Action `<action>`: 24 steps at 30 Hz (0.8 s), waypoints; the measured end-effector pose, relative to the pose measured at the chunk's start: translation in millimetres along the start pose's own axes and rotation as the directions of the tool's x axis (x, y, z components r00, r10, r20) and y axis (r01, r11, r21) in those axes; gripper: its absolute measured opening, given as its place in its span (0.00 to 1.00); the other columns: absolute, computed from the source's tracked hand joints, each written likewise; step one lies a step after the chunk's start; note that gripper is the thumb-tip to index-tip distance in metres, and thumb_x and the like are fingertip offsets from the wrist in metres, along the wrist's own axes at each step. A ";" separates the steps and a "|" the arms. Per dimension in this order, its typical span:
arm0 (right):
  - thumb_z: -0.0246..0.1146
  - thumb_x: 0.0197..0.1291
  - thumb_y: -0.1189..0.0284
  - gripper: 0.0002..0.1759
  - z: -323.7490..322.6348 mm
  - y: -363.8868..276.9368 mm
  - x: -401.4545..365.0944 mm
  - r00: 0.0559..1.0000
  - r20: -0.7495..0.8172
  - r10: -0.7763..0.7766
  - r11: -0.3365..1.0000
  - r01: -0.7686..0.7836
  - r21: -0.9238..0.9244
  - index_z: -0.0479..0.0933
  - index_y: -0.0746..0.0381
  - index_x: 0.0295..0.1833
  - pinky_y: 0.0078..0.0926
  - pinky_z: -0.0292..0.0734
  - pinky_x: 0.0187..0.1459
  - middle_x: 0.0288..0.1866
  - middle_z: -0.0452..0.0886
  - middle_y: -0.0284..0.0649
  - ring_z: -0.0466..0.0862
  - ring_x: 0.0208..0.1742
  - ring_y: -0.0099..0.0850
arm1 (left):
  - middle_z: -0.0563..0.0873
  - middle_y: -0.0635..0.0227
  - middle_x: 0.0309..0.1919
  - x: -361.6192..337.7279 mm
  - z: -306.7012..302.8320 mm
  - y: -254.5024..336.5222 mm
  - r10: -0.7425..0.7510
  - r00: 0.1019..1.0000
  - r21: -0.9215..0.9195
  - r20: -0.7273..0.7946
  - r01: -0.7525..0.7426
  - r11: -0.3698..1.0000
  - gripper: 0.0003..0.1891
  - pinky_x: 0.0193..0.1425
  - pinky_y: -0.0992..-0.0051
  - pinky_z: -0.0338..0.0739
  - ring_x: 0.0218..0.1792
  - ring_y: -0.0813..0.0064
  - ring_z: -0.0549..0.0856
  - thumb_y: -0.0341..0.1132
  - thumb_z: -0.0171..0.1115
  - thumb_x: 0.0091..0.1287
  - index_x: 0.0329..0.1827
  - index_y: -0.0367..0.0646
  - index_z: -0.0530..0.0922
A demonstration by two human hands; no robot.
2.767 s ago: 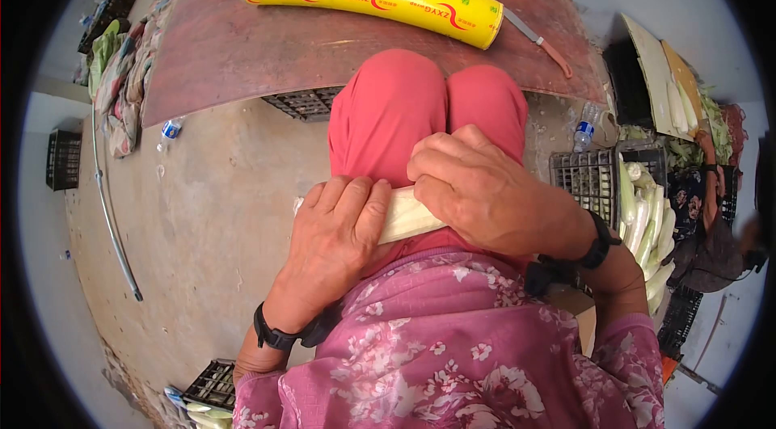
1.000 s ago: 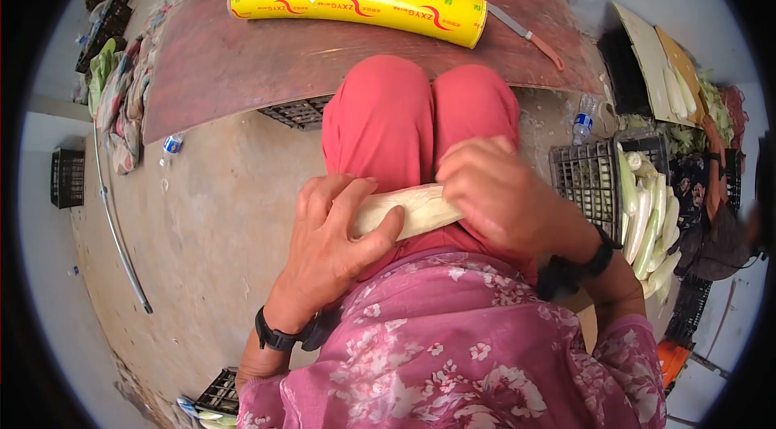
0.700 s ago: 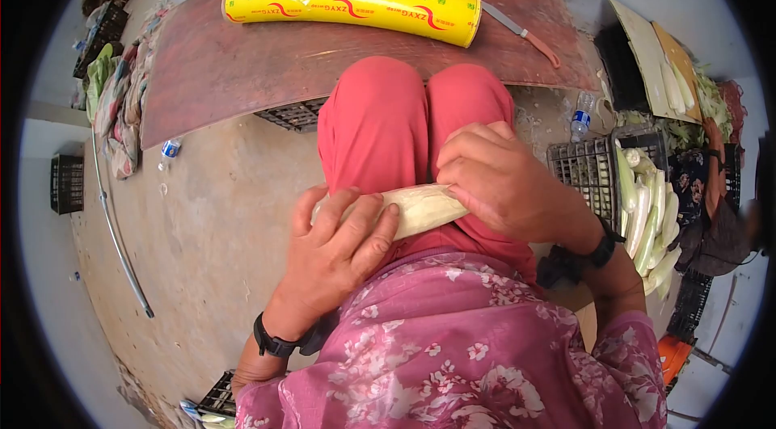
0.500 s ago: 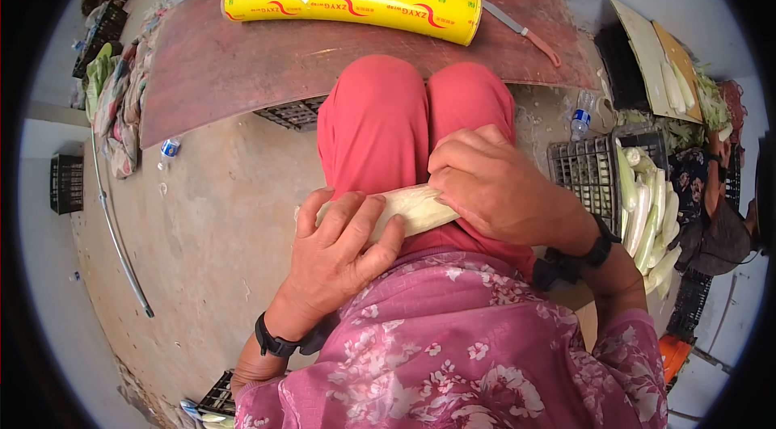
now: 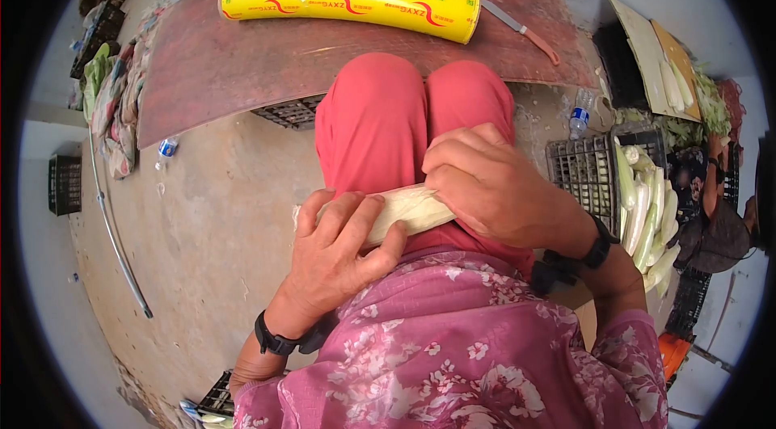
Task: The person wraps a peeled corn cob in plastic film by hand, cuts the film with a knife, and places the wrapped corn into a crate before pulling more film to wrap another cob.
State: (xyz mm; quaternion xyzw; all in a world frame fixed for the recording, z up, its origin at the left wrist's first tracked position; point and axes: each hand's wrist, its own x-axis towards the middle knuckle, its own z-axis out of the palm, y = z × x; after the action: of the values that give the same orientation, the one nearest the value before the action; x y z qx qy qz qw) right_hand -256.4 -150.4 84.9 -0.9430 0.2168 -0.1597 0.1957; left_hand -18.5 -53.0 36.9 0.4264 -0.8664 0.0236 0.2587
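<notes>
Across my lap lies a pale cream, flat, creased strip (image 5: 411, 209), its left part hidden under my fingers. My left hand (image 5: 335, 255) curls over that left part, fingers on top and thumb along the near edge. At the other end, my right hand (image 5: 493, 187) pinches the strip between bent fingers and thumb. Beyond my knees, a yellow plastic-wrap roll (image 5: 347, 5) rests on the reddish board (image 5: 234, 77). A knife (image 5: 517, 27) with a pinkish handle lies at the roll's right end.
On the right stands a black crate (image 5: 578, 178) beside a pile of long pale green vegetables (image 5: 647, 215). Another person (image 5: 715, 235) sits at the far right. Water bottles (image 5: 579, 115) stand on the floor. A metal pole (image 5: 121, 243) and bundled cloth (image 5: 121, 126) lie left.
My right hand has shifted slightly left along the strip. My left hand stays in nearly the same place, still over the strip.
</notes>
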 end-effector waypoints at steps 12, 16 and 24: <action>0.57 0.61 0.73 0.07 6.9 4.6 13.1 0.988 0.132 -0.081 0.991 0.093 -0.093 0.76 0.65 0.41 0.34 0.66 0.49 0.43 0.73 0.40 0.73 0.49 0.35 | 0.81 0.64 0.54 -1.5 -0.5 -0.1 0.002 1.000 0.009 0.010 -0.002 1.000 0.20 0.61 0.55 0.72 0.53 0.63 0.81 0.36 0.67 0.58 0.54 0.59 0.77; 0.57 0.60 0.74 0.08 0.9 4.0 7.6 0.990 0.132 -0.043 0.997 0.034 0.075 0.75 0.65 0.44 0.37 0.67 0.51 0.45 0.73 0.42 0.74 0.50 0.37 | 0.81 0.63 0.54 0.8 -4.9 0.7 -0.012 0.999 0.031 0.038 0.011 0.999 0.19 0.63 0.54 0.71 0.54 0.63 0.81 0.36 0.67 0.59 0.54 0.58 0.77; 0.57 0.61 0.72 0.08 5.5 7.1 8.1 0.993 0.055 -0.106 0.994 0.106 0.008 0.77 0.64 0.41 0.35 0.66 0.51 0.45 0.73 0.40 0.74 0.51 0.36 | 0.82 0.61 0.53 5.2 -7.4 6.0 -0.022 0.999 0.070 0.050 0.018 0.997 0.20 0.63 0.53 0.72 0.53 0.62 0.82 0.35 0.66 0.59 0.55 0.55 0.75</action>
State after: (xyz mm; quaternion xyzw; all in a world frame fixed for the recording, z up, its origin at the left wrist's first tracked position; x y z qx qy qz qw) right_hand -249.8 -158.4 78.7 -0.9568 0.1606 -0.1440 0.1951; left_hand -22.4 -51.0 46.8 0.4442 -0.8670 0.0403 0.2221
